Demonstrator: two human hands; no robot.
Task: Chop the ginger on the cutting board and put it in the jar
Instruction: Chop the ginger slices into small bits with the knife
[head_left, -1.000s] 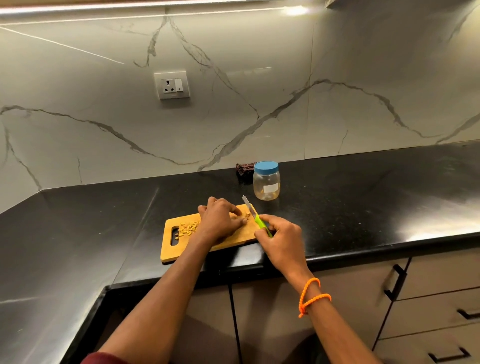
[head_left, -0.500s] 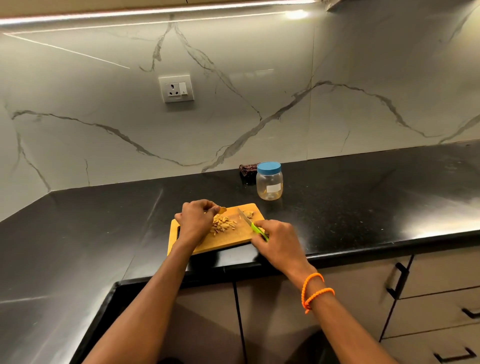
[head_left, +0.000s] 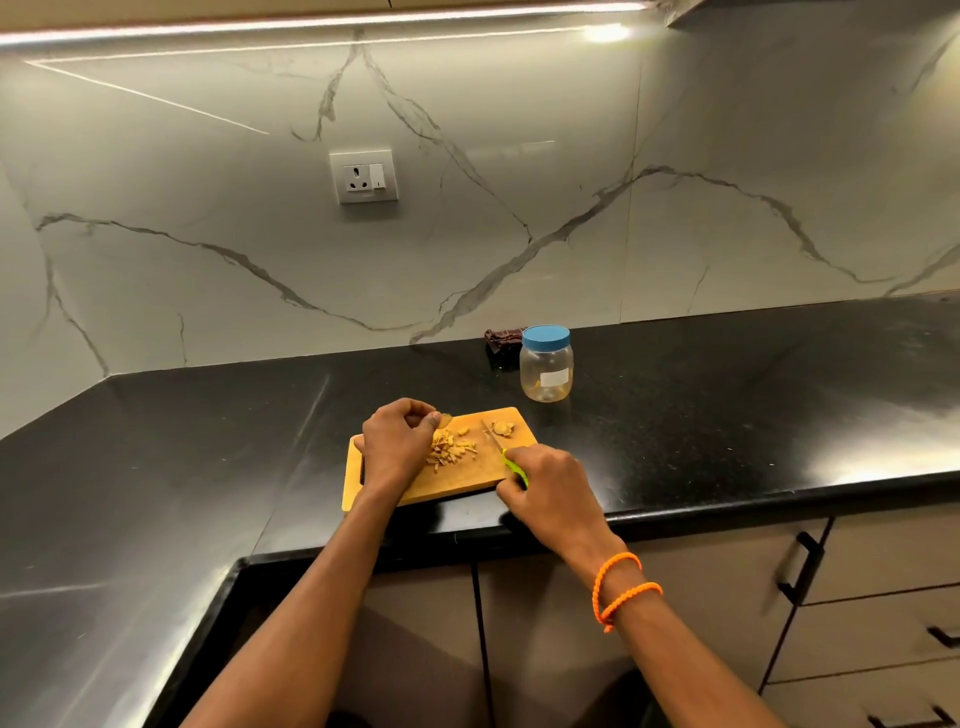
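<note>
On the black counter (head_left: 701, 415) lies a wooden cutting board (head_left: 470, 475) with a heap of chopped ginger (head_left: 451, 450) at its middle and an uncut piece (head_left: 503, 428) near the far right corner. Curled over the board's left part, the left hand (head_left: 396, 446) pinches a small ginger bit at its fingertips, while the right hand (head_left: 553, 493) is closed around a green-handled knife (head_left: 506, 457), blade on the board. Beyond the board stands the jar (head_left: 546, 365), blue lid on.

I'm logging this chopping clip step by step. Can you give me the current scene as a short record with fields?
surface: black counter
board: wooden cutting board near the counter's front edge
ginger: chopped pile mid-board; a bigger piece at the far right corner
left hand: on the board, fingers curled beside the pile
right hand: grips the green-handled knife
jar: behind the board, blue lid on
stage: chopping, nothing moved to the jar yet
</note>
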